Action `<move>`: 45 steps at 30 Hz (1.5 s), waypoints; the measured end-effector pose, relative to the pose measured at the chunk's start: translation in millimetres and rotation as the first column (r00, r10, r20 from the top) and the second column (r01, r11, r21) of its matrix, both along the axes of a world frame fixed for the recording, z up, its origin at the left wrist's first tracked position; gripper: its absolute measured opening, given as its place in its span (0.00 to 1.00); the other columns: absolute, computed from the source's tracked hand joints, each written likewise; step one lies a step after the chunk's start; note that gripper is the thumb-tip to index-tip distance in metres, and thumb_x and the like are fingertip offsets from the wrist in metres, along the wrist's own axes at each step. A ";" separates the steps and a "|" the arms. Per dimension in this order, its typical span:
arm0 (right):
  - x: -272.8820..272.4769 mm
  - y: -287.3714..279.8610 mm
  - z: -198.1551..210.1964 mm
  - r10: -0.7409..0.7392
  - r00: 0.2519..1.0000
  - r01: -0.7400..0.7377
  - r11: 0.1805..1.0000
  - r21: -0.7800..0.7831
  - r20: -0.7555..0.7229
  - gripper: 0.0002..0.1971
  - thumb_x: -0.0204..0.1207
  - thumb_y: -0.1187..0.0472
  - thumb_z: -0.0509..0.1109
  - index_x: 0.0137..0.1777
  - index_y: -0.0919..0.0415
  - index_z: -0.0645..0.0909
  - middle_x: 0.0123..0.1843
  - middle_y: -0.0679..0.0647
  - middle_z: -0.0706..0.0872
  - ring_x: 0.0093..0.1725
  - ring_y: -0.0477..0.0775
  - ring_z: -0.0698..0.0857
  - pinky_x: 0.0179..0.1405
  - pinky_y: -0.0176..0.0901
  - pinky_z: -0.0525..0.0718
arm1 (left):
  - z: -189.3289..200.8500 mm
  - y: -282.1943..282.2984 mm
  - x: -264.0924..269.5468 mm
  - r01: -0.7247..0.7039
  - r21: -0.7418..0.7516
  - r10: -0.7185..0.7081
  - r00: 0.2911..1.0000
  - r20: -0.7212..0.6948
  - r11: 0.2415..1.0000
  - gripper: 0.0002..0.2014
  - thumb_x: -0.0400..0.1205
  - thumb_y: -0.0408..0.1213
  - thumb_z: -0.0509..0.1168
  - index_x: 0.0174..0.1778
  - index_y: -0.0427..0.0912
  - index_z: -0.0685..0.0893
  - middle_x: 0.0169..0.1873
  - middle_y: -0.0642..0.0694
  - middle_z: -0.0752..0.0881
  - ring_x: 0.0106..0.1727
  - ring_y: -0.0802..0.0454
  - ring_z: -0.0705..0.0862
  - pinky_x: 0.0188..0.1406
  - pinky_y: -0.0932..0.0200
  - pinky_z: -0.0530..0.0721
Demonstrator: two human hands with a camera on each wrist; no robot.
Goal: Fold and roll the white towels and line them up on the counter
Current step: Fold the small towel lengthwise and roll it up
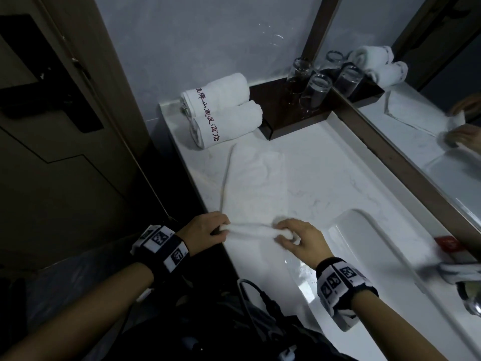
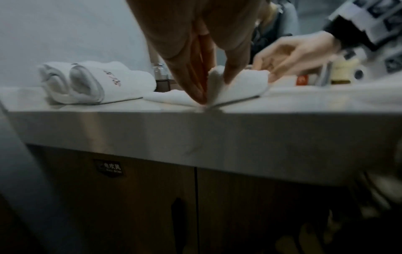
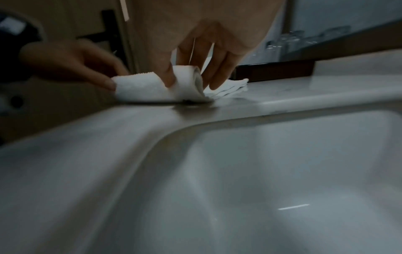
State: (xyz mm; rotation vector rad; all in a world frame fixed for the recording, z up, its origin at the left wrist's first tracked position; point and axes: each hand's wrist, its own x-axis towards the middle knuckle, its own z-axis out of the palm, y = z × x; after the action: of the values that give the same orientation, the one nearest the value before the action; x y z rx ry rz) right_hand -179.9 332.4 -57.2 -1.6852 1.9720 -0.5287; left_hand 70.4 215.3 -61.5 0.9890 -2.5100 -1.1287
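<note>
A white towel lies flat lengthwise on the marble counter, and its near end is rolled into a small tight roll. My left hand pinches the roll's left end at the counter's front edge. My right hand grips the roll's right end, thumb in front and fingers behind on the flat part. Two finished rolled towels with red lettering lie side by side at the counter's far left corner, also visible as rolled towels in the left wrist view.
A dark wooden tray with upturned glasses stands behind the flat towel against the mirror. The sink basin opens right of my right hand. A red packet and a faucet are at far right. The door is left.
</note>
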 end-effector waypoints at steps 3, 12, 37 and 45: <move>-4.7 -8.0 -0.1 -0.142 0.976 0.126 0.987 0.103 0.168 0.06 0.73 0.54 0.71 0.48 0.43 0.80 0.40 0.54 0.87 0.40 0.54 0.83 0.43 0.40 0.79 | 5.4 -8.4 -1.9 -0.093 0.167 0.100 0.994 -0.033 0.982 0.05 0.78 0.35 0.67 0.40 0.37 0.79 0.29 0.38 0.81 0.31 0.54 0.78 0.35 0.66 0.75; 7.8 -31.2 -17.4 -0.502 0.829 0.484 0.865 0.132 0.246 0.14 0.75 0.50 0.70 0.51 0.58 0.74 0.28 0.53 0.77 0.31 0.55 0.79 0.30 0.39 0.73 | 0.6 -21.1 -32.2 -0.323 0.070 0.325 0.946 -0.012 0.944 0.09 0.80 0.33 0.65 0.50 0.31 0.77 0.42 0.36 0.81 0.40 0.45 0.80 0.44 0.59 0.79; -10.4 -33.1 5.7 -0.378 0.850 0.328 0.925 0.193 0.367 0.14 0.71 0.51 0.73 0.54 0.44 0.75 0.34 0.54 0.78 0.33 0.51 0.77 0.37 0.39 0.78 | 13.5 -44.7 -22.3 -0.178 0.350 0.174 0.984 0.042 0.920 0.09 0.80 0.34 0.64 0.55 0.40 0.75 0.27 0.47 0.83 0.28 0.59 0.81 0.33 0.70 0.80; -9.2 -46.8 -10.5 -0.485 0.847 0.497 0.868 -0.002 0.218 0.17 0.71 0.52 0.75 0.50 0.60 0.73 0.50 0.50 0.74 0.42 0.47 0.77 0.41 0.32 0.73 | 17.5 -40.3 -35.3 0.021 -0.309 0.005 0.997 0.083 0.951 0.13 0.77 0.29 0.59 0.54 0.33 0.83 0.52 0.35 0.84 0.54 0.40 0.83 0.56 0.49 0.74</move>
State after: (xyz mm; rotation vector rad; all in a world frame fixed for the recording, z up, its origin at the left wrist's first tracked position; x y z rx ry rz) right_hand -189.1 285.6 -67.6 -1.0783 2.2398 -0.9141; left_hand 35.1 175.1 -44.0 0.9548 -2.6484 -0.6753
